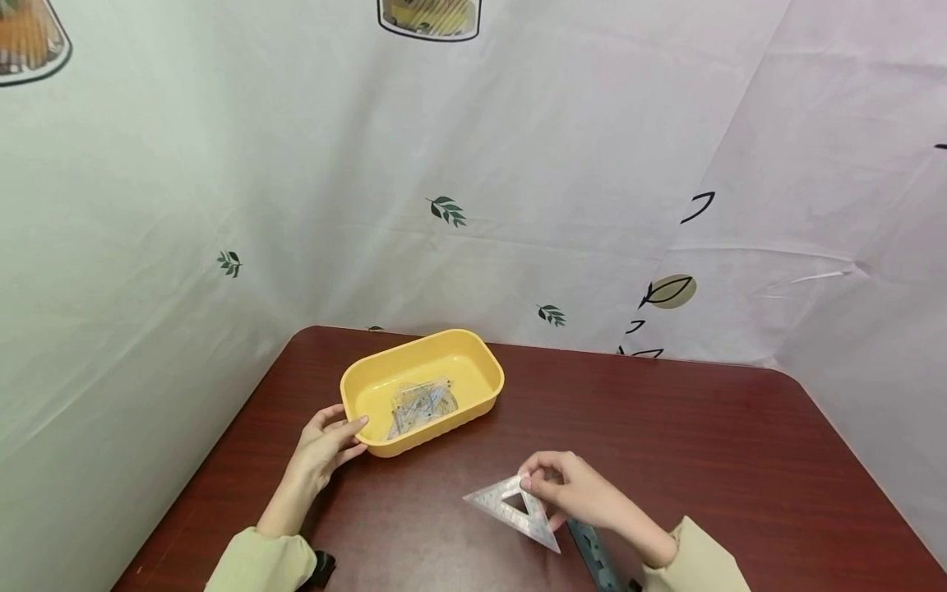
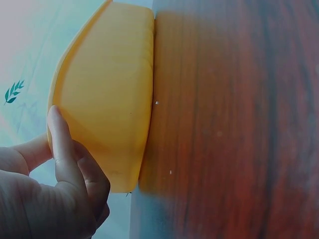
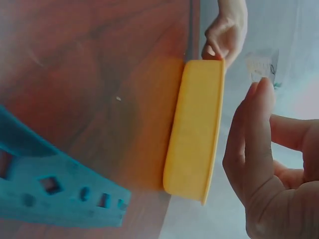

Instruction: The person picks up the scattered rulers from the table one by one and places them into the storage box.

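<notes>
My left hand (image 1: 325, 444) holds the near-left corner of a yellow plastic basin (image 1: 436, 427), thumb over the rim and fingers along the outer wall. Inside the basin lies a small heap of clear plastic pieces with printed markings (image 1: 425, 404). To the right, my right hand (image 1: 565, 491) pinches a clear triangular set square (image 1: 488, 498) by one corner, raised over the table. It has a triangular cutout in its middle. Only part of the set square shows past the fingertips in the right wrist view. Below the right wrist is a blue-green ruler (image 3: 75, 191) with shaped cutouts.
The dark red-brown wooden table (image 1: 688, 444) has rounded far corners. White cloth (image 1: 518, 164) with leaf prints hangs behind it and along both sides. A black object (image 1: 320, 567) shows at the left cuff.
</notes>
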A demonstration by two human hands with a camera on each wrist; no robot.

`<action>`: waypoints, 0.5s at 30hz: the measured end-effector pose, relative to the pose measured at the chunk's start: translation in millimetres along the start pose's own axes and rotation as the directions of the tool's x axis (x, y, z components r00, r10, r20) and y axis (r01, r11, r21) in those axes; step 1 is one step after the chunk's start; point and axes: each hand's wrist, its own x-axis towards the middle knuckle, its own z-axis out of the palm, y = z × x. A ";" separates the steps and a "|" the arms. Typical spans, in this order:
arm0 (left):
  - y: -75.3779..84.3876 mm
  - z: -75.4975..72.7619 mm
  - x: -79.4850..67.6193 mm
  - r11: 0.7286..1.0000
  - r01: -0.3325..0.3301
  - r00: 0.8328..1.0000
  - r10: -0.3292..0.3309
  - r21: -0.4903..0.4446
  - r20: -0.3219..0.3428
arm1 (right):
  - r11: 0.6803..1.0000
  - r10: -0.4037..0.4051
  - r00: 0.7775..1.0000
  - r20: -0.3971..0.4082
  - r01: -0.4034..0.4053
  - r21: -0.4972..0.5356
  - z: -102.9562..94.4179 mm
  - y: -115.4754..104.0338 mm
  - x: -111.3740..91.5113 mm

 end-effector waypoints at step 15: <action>0.3 0.9 -1.4 1.000 0.003 1.000 -0.003 0.002 -0.003 | 0.999 -0.021 1.000 -0.018 0.021 0.050 -7.8 -16.1 49.2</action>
